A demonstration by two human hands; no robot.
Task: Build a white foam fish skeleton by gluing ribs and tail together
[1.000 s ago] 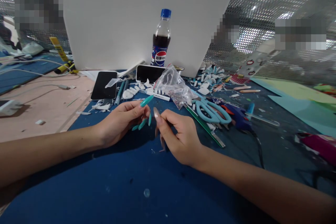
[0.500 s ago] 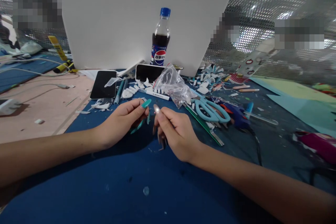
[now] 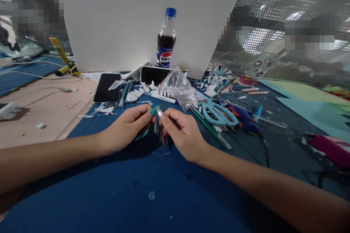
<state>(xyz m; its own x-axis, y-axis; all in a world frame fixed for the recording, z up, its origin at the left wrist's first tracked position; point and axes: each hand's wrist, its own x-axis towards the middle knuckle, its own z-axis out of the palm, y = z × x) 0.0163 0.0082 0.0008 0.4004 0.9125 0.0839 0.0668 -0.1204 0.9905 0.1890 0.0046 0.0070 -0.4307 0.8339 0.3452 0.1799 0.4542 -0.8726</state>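
My left hand (image 3: 129, 123), with long teal nails, is closed with thumb against fingers over the blue mat (image 3: 131, 178). Facing it, my right hand (image 3: 184, 134) with long silvery nails is also closed, its thumb tip touching the left thumbnail. Whatever lies between the fingertips is hidden or too small to make out. The right hand's lower fingers are slightly blurred. Just beyond the hands lie a white marker (image 3: 163, 98), a clear plastic bag (image 3: 177, 89) and white cut pieces (image 3: 132, 96).
A cola bottle (image 3: 166, 45) stands before a white board (image 3: 115, 18). Two phones, one dark-screened phone (image 3: 105, 89) lying flat, are behind my hands. To the right are light-blue scissors (image 3: 218, 121), a green-handled tool (image 3: 209, 130), a blue glue gun (image 3: 248, 122) and scraps (image 3: 218, 79).
My right hand has moved slightly left and up, so its thumb tip now meets the left thumbnail where a gap was before. The left hand has barely moved.
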